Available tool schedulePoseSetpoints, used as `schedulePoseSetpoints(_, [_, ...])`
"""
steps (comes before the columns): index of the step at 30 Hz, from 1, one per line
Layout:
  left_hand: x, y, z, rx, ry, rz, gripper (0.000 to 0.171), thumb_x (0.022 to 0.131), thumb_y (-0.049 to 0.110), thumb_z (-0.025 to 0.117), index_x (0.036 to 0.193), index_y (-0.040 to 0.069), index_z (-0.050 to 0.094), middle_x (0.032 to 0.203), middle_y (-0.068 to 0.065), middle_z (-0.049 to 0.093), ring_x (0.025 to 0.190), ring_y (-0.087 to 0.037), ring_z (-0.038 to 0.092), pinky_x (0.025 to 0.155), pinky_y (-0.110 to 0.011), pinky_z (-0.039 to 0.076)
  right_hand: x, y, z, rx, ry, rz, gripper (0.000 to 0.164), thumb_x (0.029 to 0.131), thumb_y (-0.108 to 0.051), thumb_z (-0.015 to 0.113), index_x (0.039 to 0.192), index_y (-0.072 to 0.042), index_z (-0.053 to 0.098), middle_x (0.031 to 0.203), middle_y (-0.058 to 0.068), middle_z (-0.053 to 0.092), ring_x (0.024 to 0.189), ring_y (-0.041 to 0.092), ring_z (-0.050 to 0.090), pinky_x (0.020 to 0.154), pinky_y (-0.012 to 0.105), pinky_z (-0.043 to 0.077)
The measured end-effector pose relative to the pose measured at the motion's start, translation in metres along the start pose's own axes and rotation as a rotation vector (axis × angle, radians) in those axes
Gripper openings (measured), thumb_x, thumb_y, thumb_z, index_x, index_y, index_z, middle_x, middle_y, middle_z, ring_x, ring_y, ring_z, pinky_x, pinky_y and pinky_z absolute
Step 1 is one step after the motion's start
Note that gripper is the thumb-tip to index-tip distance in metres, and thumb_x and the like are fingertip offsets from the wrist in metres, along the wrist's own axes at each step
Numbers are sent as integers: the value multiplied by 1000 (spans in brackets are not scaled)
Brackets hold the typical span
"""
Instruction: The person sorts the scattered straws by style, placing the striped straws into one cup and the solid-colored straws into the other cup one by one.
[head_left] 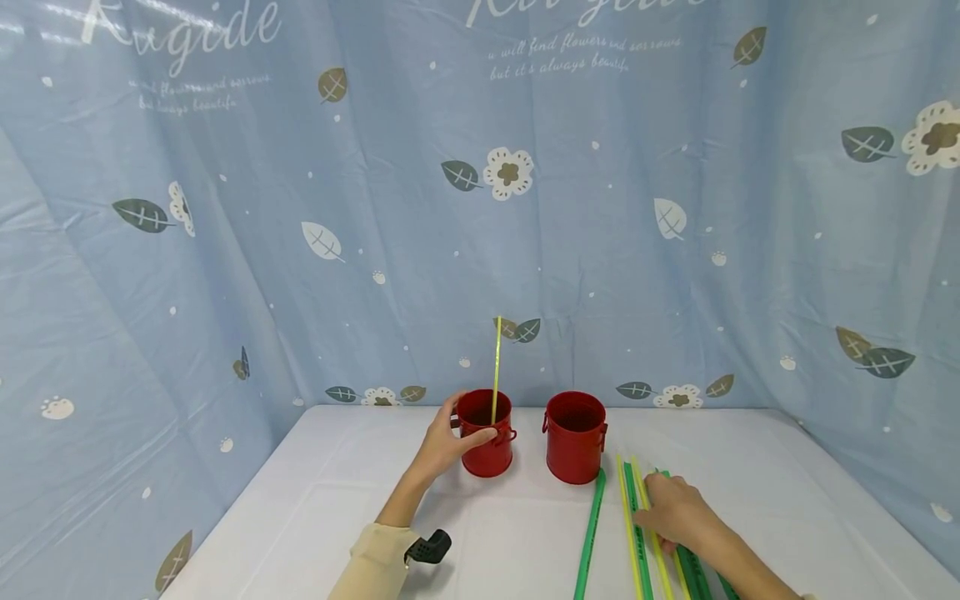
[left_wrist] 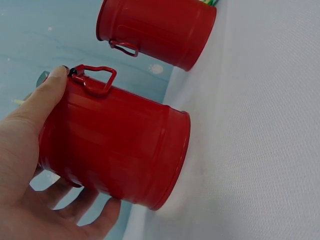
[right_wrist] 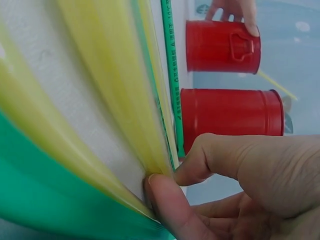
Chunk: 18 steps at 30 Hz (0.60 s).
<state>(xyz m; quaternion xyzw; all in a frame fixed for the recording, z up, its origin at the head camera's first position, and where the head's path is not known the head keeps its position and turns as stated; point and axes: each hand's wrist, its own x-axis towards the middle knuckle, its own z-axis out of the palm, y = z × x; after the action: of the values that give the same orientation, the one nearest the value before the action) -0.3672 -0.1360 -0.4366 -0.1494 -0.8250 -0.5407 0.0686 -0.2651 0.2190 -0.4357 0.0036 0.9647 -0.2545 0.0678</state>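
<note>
My left hand (head_left: 442, 446) grips a small red bucket (left_wrist: 115, 140) near its rim, thumb on the near side by a wire handle and fingers around the far side. A yellow straw (head_left: 497, 367) stands in this bucket, leaning slightly and rising well above the rim. On the right, my right hand (head_left: 678, 512) is down among straws on the table. Its thumb and index finger pinch a yellow straw (right_wrist: 115, 85) near its end. Beside that straw lie another yellow straw (head_left: 628, 525) and several green straws (head_left: 590, 533) with printed lettering.
A second red bucket (head_left: 575, 442) stands upright between my hands, its rim open toward me. The white table (head_left: 517, 550) backs onto a blue patterned curtain (head_left: 420, 250). One green straw's far end reaches close to the second bucket's base.
</note>
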Motion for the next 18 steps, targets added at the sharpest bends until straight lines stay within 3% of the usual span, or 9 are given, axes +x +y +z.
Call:
schedulePoseSetpoints(5, [-1,1,0,-4,0,-6,87,81,38,78,152,17,31,145,-10,46,128,-36,46,90,-48,56,0,1,-2,18,-17,18,57,83,-14,71,126,18,51,59,9,59,41,14,58,41,24,48])
schedulePoseSetpoints(8, [-3,6,0,-2,-2,-4,87,83,33,78,152,13,29,145,-13,46,129,-39,45,89,-51,56,1,1,-5,21,-31,25,62,83,-15,71,130,18,48,62,8,59,42,14,59,42,24,49])
schedulePoseSetpoints(12, [-11,24,-2,-1,-11,-7,86,84,27,76,152,6,27,145,-19,45,128,-42,45,90,-52,55,1,2,-8,36,-37,37,63,83,-17,72,131,17,49,64,9,59,43,15,59,43,24,50])
schedulePoseSetpoints(18, [-23,46,-8,-5,-21,-4,82,85,25,75,151,5,31,144,-20,45,126,-42,46,91,-51,55,1,2,-13,52,-38,35,64,83,-18,72,133,15,48,68,7,60,46,16,60,47,26,52])
